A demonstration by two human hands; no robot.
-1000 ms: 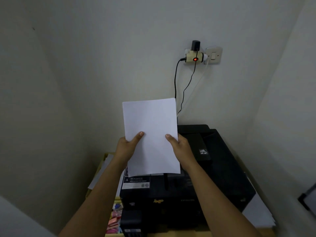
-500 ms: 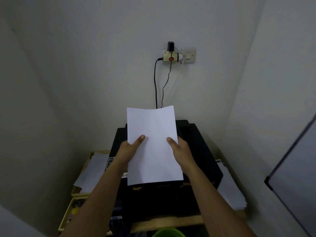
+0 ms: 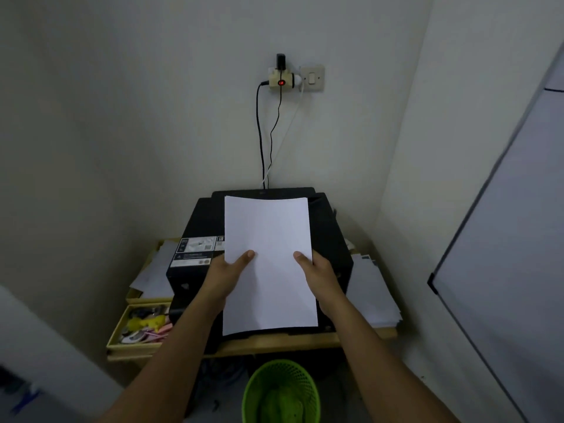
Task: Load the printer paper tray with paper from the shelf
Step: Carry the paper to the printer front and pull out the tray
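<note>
A white stack of paper [image 3: 268, 239] is held flat-on above the black printer [image 3: 329, 239], which sits on a wooden table against the wall. My left hand [image 3: 225, 274] grips the paper's left edge, thumb on top. My right hand [image 3: 319, 276] grips its right edge the same way. The paper covers most of the printer's top; its upper edge lies near the raised rear flap [image 3: 262, 192]. I cannot make out the tray opening behind the sheet.
Loose white sheets lie left [image 3: 155, 271] and right [image 3: 370, 293] of the printer. A yellow tray [image 3: 117, 329] of small items sits at front left. A green mesh bin [image 3: 280, 392] stands below the table [image 3: 293, 341]. Cables hang from a wall socket [image 3: 282, 77]. Walls close in on both sides.
The view has pulled back and tilted down, showing the table edge and green bin. The paper in both hands has lowered over the middle of the printer.
</note>
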